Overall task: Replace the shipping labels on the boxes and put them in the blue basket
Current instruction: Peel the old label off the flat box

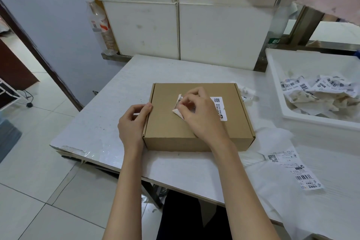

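Here the right hand pinches a half-peeled label on the closed box; crumpled labels fill the white bin.

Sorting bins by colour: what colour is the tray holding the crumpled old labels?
White, seen in the head view: the tray at the table's right.

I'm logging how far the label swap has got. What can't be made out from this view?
- Head view: the old label on the box lies mostly under the right hand; its print is hidden.
- The small sticker: text too small to read.
- The white bin: cut off by the right edge.
- Blue basket: not in view.
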The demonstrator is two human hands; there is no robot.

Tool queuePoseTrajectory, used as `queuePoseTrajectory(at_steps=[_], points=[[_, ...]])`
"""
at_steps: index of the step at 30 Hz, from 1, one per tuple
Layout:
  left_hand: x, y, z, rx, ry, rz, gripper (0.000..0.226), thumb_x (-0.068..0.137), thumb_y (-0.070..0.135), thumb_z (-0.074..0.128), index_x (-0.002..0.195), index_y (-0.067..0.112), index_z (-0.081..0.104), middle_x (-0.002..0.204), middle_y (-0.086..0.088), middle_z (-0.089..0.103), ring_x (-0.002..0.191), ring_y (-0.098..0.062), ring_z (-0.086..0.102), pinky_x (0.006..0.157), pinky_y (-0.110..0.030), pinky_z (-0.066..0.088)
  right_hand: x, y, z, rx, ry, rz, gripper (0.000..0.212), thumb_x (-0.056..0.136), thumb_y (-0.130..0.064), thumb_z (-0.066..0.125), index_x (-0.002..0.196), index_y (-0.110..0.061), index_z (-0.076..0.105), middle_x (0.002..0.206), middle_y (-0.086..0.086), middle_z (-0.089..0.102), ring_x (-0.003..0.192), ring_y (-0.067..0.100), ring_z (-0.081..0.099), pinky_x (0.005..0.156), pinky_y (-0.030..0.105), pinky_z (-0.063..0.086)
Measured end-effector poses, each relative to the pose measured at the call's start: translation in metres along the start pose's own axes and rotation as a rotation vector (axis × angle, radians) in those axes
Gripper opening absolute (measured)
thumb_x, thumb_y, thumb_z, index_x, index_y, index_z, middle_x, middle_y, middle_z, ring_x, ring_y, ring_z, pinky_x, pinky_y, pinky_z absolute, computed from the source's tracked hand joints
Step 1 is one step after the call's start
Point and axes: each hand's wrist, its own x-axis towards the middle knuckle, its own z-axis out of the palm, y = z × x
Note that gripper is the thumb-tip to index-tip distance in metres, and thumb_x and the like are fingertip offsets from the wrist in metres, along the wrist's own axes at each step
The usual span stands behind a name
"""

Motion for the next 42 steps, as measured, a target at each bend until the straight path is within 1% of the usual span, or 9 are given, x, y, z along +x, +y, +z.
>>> queuePoseTrajectory(at_steps=[5,10,13,20,23,28,32,36,42], points=[[0.000,0.001,0.000,-0.010,-0.002,-0.012,0.019,0.075,0.046,0.068,0.082,0.031,0.074,0.090,0.013,0.074,0.084,-0.010,0.065,0.094,-0.049,0.050,-0.001,-0.001,0.001,-0.129,-0.005,0.014,0.020,0.077,-0.031,0.076,0.070,-0.021,0.060,0.096,-0.010,0.047,0.077,0.003,0.054,0.075,0.013,0.041],[0.000,0.001,0.001,-0.011,0.001,-0.013,0.018,0.075,0.047,0.068,0.081,0.030,0.074,0.088,0.013,0.074,0.082,-0.010,0.064,0.093,-0.049,0.049,0.003,0.003,0.000,-0.054,0.013,0.067,0.015,0.078,-0.005,0.070,0.067,-0.009,0.062,0.099,-0.005,0.050,0.080,0.001,0.051,0.070,0.004,0.037],[0.000,0.000,0.000,-0.017,-0.003,-0.016,0.019,0.075,0.047,0.069,0.082,0.030,0.074,0.089,0.012,0.074,0.083,-0.011,0.065,0.094,-0.051,0.049,0.006,0.003,0.002,0.017,0.057,0.120,0.022,0.077,0.002,0.063,0.062,-0.011,0.054,0.098,-0.003,0.052,0.082,0.008,0.053,0.067,0.022,0.045],[0.000,0.001,0.000,-0.016,-0.004,-0.009,0.021,0.076,0.046,0.069,0.083,0.028,0.074,0.090,0.011,0.074,0.084,-0.011,0.064,0.093,-0.050,0.049,0.007,0.000,0.002,-0.036,0.022,0.144,0.030,0.083,0.002,0.052,0.062,-0.015,0.039,0.094,-0.003,0.048,0.092,0.021,0.053,0.072,0.030,0.040],[0.000,0.001,0.000,-0.015,-0.006,-0.011,0.018,0.077,0.044,0.069,0.083,0.028,0.074,0.091,0.011,0.074,0.086,-0.011,0.065,0.094,-0.050,0.049,0.008,0.000,0.002,-0.025,0.039,0.148,0.028,0.083,0.002,0.051,0.063,-0.015,0.040,0.095,-0.001,0.049,0.090,0.022,0.052,0.069,0.026,0.036],[-0.001,0.002,0.001,-0.011,-0.001,-0.013,0.024,0.074,0.046,0.067,0.085,0.026,0.075,0.091,0.011,0.074,0.085,-0.010,0.065,0.093,-0.048,0.050,0.005,-0.005,0.004,-0.204,-0.030,0.085,0.014,0.090,-0.016,0.050,0.077,-0.012,0.047,0.095,0.000,0.048,0.092,0.020,0.045,0.079,0.032,0.033],[-0.002,0.002,0.001,-0.016,-0.006,-0.021,0.024,0.074,0.047,0.068,0.085,0.026,0.075,0.089,0.011,0.074,0.084,-0.011,0.065,0.093,-0.050,0.050,0.002,-0.011,0.000,-0.012,-0.025,0.170,0.031,0.083,-0.043,0.042,0.075,-0.014,0.047,0.089,-0.004,0.047,0.085,0.017,0.048,0.072,0.031,0.033],[-0.002,0.003,0.001,-0.024,0.000,-0.027,0.024,0.073,0.048,0.068,0.083,0.027,0.074,0.087,0.011,0.074,0.082,-0.011,0.064,0.092,-0.049,0.049,0.007,-0.007,0.012,-0.315,0.043,0.126,0.036,0.079,-0.048,0.064,0.076,-0.015,0.051,0.093,-0.004,0.046,0.090,0.016,0.046,0.079,0.031,0.038],[-0.002,0.003,0.000,-0.016,-0.001,-0.018,0.023,0.074,0.047,0.068,0.083,0.027,0.074,0.087,0.013,0.074,0.082,-0.010,0.065,0.091,-0.048,0.050,0.011,0.006,0.015,-0.214,0.130,0.082,0.021,0.088,-0.020,0.065,0.071,-0.016,0.054,0.097,-0.007,0.042,0.083,0.017,0.057,0.072,0.033,0.049]])
